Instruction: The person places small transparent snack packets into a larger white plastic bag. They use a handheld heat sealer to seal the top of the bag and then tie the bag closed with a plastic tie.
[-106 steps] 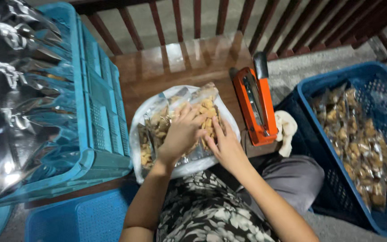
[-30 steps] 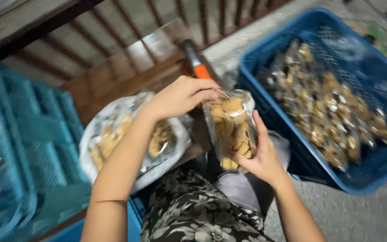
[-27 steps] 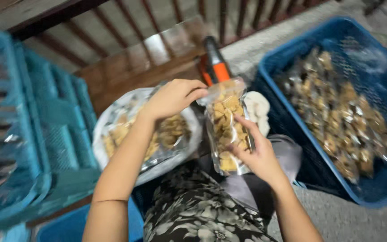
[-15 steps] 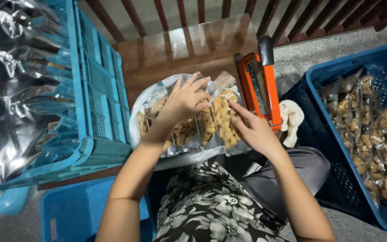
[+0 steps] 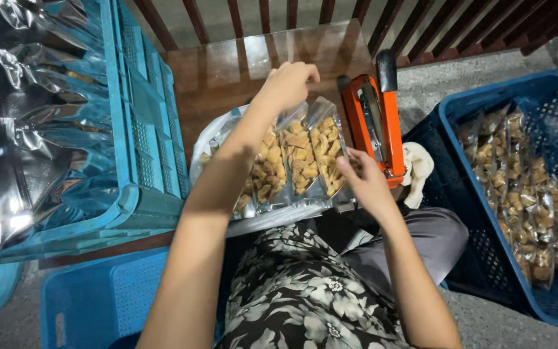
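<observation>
Several clear snack packets point(image 5: 305, 152) filled with brown fried pieces stand side by side in a round tray lined with plastic point(image 5: 211, 139) on a low wooden table point(image 5: 240, 61). My left hand point(image 5: 289, 84) reaches over them and pinches the packets' top edges. My right hand point(image 5: 366, 181) grips the lower right corner of the rightmost packet, just in front of an orange heat sealer point(image 5: 377, 123).
A teal crate point(image 5: 127, 136) with crumpled silver foil bags point(image 5: 27, 123) stands at the left. At the right, a blue crate point(image 5: 450, 119) holds several filled packets point(image 5: 518, 181). A white cloth point(image 5: 418, 169) lies beside the sealer. Another blue crate point(image 5: 91, 297) sits at lower left; wooden railing runs behind.
A second ago both hands held one packet up near the right crate. It has come down into the tray, and my left hand has moved to the packets' tops.
</observation>
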